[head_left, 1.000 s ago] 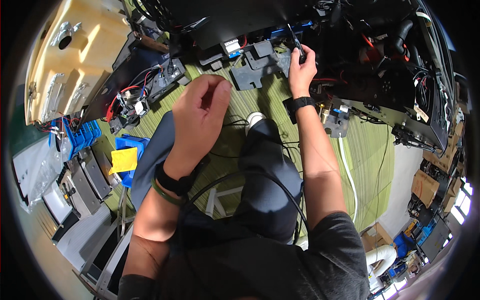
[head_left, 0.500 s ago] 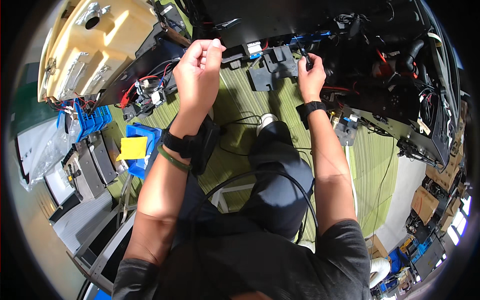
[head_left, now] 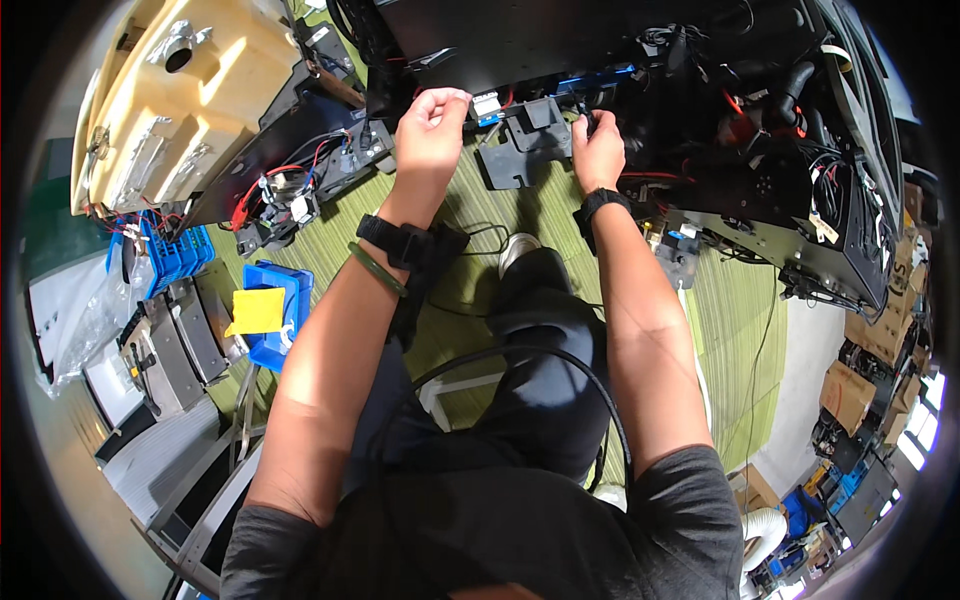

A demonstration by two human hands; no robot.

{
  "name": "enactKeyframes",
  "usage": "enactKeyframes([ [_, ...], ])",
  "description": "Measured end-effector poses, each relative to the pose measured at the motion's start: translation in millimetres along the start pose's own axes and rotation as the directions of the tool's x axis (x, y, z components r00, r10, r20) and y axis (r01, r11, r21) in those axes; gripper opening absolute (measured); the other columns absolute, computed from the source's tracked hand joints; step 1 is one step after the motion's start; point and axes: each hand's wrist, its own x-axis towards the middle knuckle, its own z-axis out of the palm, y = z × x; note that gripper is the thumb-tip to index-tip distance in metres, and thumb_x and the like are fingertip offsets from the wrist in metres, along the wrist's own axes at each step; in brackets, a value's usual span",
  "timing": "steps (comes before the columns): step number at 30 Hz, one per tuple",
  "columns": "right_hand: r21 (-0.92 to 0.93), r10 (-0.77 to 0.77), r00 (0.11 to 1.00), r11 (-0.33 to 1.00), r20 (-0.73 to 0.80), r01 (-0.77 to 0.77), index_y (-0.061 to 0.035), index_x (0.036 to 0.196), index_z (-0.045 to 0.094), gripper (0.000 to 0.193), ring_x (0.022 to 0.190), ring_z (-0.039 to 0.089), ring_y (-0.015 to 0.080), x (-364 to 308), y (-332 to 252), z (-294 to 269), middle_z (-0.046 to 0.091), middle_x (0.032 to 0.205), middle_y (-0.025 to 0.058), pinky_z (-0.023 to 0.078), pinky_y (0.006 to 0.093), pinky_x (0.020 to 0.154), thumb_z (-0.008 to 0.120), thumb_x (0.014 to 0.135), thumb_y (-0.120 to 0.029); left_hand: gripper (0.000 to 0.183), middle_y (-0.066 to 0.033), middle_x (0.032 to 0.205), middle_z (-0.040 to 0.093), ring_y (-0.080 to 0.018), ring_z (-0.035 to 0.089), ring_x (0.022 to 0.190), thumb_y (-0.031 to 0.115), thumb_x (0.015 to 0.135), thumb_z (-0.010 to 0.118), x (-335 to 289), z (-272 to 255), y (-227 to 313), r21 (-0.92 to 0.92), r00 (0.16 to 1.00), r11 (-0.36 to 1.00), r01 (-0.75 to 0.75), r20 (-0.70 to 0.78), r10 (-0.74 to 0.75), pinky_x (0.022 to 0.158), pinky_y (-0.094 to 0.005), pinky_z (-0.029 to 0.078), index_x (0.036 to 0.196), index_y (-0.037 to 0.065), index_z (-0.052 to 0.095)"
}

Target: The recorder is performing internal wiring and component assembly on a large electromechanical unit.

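My left hand (head_left: pixel 428 140) is closed, thumb and fingers pinched together at the left end of a small white labelled block (head_left: pixel 486 106) on the black machine frame. Whatever sits in that pinch is too small to make out. My right hand (head_left: pixel 600 150) is closed round a small black handheld object (head_left: pixel 588 122), mostly hidden by the fingers, so its kind does not show. Between the hands a black bent metal bracket (head_left: pixel 525 140) with a notched plate juts from the frame. A blue strip (head_left: pixel 596 80) runs along the frame behind it.
A black machine housing (head_left: pixel 520 40) spans the far side, with loose cables and hoses at right. A cream tank (head_left: pixel 190 90) stands far left, above wiring. Blue bins (head_left: pixel 298 318), one with a yellow cloth (head_left: pixel 257 311), sit left. A black cable (head_left: pixel 520 350) loops across my lap.
My left hand has moved right, toward the white block, and its thumb has come down into a pinch. My right hand has drawn slightly left, nearer the bracket. The whole view has shifted a little.
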Motion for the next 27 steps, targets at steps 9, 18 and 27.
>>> enactKeyframes([
  [9, -0.012, 0.000, 0.994, 1.000, -0.106, -0.001, -0.0021, 0.100, 0.053, 0.028, 0.089, 0.059, 0.0340, 10, 0, 23, 0.062, 0.092, 0.0172, 0.048, 0.0429, 0.076, 0.054, 0.084, -0.025, 0.015, 0.0041, 0.077, 0.057, -0.0008, 0.044, 0.065, 0.015, 0.090, 0.056, 12, 15, 12, 0.076, 0.972, 0.971, -0.225, -0.056, 0.229, 0.059, -0.0168, 0.036, 0.090, 0.000, 0.061],
  [18, -0.001, -0.015, 0.991, 1.000, -0.131, 0.015, -0.0010, 0.097, 0.053, 0.026, 0.088, 0.058, 0.0352, 22, 5, 34, 0.062, 0.091, 0.0182, 0.047, 0.0430, 0.076, 0.053, 0.084, -0.023, 0.017, 0.0034, 0.072, 0.054, 0.0001, 0.041, 0.060, 0.013, 0.089, 0.057, 14, 10, 15, 0.121, 0.939, 0.936, -0.330, -0.057, 0.339, 0.051, -0.0165, 0.034, 0.085, -0.002, 0.060],
  [27, 0.009, -0.053, 0.989, 0.998, -0.135, 0.055, -0.0001, 0.096, 0.053, 0.023, 0.087, 0.058, 0.0357, 24, 12, 39, 0.061, 0.090, 0.0192, 0.047, 0.0432, 0.076, 0.053, 0.085, -0.020, 0.015, 0.0063, 0.066, 0.049, 0.0006, 0.036, 0.056, 0.013, 0.088, 0.057, 13, 13, 16, 0.099, 0.936, 0.935, -0.340, -0.062, 0.347, 0.048, -0.0172, 0.029, 0.084, -0.001, 0.061],
])
